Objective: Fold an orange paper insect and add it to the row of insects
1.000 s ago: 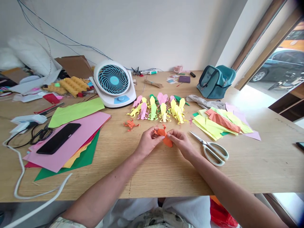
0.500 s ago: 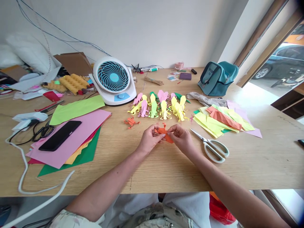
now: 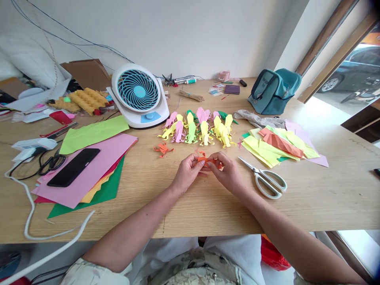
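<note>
Between my two hands is a small orange folded-paper figure [image 3: 203,160], partly hidden by the fingers. My left hand [image 3: 189,169] pinches its left side, with the thumb in front. My right hand [image 3: 225,168] pinches its right side, its thumb close to the left one. A second orange paper figure [image 3: 163,149] lies on the table to the left of my hands. Beyond them stand several folded-paper figures [image 3: 204,132] in yellow, pink and green. White-handled scissors [image 3: 268,180] lie to the right of my right hand, blades pointing away and left.
Coloured paper sheets [image 3: 117,147] lie at left under a black phone [image 3: 73,168]. A fan [image 3: 139,93] stands behind them. Paper pieces [image 3: 264,150] and a teal bag [image 3: 274,93] are at right. A white cable [image 3: 29,233] crosses the table's front left edge [image 3: 118,240].
My fingers have shifted on the orange figure, and the thumbs are closer together. Its lower part, visible before, is now tucked behind the fingers. The camera view has moved slightly.
</note>
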A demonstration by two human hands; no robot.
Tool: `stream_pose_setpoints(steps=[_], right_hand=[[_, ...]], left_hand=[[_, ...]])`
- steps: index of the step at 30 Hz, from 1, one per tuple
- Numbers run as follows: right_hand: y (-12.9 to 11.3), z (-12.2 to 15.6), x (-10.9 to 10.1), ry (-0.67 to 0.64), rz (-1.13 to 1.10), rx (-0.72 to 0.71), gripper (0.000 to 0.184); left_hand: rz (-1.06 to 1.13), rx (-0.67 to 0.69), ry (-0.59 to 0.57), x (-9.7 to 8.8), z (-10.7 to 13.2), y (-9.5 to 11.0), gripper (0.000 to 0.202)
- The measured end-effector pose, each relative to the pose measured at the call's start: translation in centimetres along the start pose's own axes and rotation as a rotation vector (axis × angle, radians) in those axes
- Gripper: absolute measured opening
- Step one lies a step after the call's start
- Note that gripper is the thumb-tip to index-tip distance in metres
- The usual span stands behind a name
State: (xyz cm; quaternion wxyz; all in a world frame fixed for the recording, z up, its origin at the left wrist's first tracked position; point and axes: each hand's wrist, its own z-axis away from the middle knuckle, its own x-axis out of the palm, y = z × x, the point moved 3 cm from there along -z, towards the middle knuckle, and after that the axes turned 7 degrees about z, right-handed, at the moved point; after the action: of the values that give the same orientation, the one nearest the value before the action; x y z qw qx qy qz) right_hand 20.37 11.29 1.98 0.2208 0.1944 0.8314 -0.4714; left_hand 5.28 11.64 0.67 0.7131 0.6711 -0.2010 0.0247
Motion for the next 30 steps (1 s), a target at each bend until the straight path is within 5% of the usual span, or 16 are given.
stream_pose_setpoints(steps=[10,30], right_hand=[[0.9,-0.5,0.5,-0.039,-0.191,0.232,0.019],[0.5,-0.3,0.0,-0.080,-0.214,0.316,0.025]], left_hand=[[0.004,-0.015,0.026,-0.6,-0.8,-0.4,0.040],[-0.266,0.147,0.013,-0.3,-0.1,0.9,0.021]])
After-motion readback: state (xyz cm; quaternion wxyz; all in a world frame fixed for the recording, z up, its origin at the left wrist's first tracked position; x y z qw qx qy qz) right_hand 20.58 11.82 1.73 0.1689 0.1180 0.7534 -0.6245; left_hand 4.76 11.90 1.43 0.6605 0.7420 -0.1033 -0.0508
